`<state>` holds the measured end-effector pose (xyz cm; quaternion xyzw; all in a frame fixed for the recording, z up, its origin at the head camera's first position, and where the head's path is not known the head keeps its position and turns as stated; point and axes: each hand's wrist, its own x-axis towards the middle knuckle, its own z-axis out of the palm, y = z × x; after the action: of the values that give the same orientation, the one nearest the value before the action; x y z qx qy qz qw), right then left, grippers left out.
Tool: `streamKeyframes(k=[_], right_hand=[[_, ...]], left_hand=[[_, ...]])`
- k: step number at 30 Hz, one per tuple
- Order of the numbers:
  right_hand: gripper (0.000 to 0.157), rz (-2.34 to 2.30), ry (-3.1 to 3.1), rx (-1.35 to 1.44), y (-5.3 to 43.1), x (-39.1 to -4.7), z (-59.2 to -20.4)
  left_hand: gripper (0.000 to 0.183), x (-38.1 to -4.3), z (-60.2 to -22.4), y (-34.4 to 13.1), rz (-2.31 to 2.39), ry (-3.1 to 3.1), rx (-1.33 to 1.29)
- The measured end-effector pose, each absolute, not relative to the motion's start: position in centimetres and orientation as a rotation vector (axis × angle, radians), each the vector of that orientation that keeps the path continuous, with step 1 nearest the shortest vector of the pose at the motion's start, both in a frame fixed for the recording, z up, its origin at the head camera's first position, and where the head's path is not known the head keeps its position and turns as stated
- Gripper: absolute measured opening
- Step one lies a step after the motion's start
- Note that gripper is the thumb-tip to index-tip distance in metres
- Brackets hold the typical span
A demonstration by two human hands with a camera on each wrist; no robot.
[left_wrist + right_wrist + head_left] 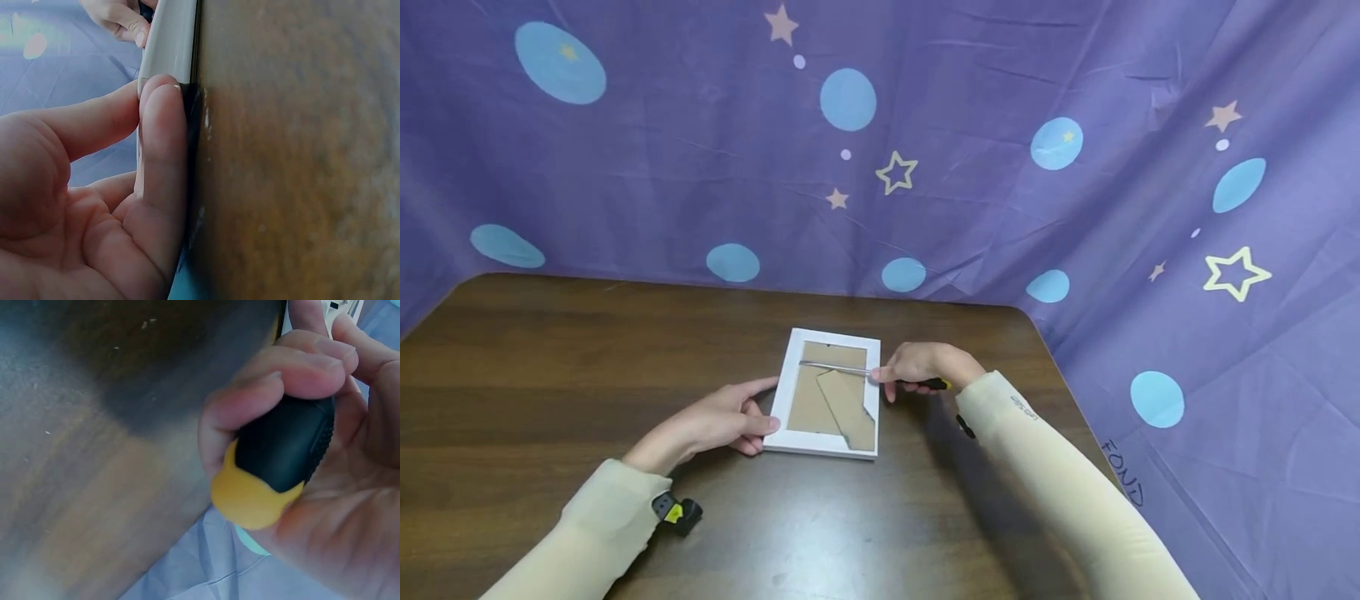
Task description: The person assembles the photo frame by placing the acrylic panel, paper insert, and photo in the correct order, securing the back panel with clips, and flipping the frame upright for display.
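A white picture frame (pixel 782 398) lies with its brown backing board (pixel 808 398) facing up, and a slanted stand leg (pixel 850 410) sits on that board. At its near left corner my left hand (pixel 718 418) pinches the border, thumb on top and fingers along the side. My right hand (pixel 925 364), at the frame's right edge, grips a screwdriver by its black and yellow handle (pixel 284 447). The screwdriver's metal shaft (pixel 835 367) reaches leftward across the upper part of the backing; whether its tip touches the board I cannot tell.
A dark brown wooden table (pixel 587 358) carries the frame. Behind it and to the right hangs a purple cloth (pixel 970 208) with stars and blue spots. A black strap with a small yellow mark (pixel 676 510) sits at the left wrist.
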<state>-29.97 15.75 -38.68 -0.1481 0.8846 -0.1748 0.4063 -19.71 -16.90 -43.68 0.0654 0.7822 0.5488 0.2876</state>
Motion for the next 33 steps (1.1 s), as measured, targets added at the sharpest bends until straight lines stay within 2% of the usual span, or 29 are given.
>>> streamKeyframes(k=[6, 12, 18, 25, 33], right_hand=[[0.054, -0.513, 2.221, -0.323, 15.7, -29.9, -39.1], [0.056, -0.354, 2.451, -0.589, 16.1, -30.2, -39.4], [0.054, -0.363, 2.651, -0.644, 17.6, -29.6, -38.1], [0.045, -0.249, 2.8, -0.797, 19.5, -27.0, -36.5], [0.043, -0.168, 2.915, -1.071, 20.9, -22.3, -37.5]], left_hand=[[0.086, -19.6, -43.8, -17.1, 1.495, 2.081, 0.189], [0.087, -19.6, -44.1, -17.3, 1.511, 2.071, 0.176], [0.088, -19.7, -44.2, -17.4, 1.512, 2.077, 0.184], [0.089, -19.6, -44.0, -17.2, 1.512, 2.068, 0.191], [0.088, -19.7, -43.9, -17.2, 1.502, 2.072, 0.184]])
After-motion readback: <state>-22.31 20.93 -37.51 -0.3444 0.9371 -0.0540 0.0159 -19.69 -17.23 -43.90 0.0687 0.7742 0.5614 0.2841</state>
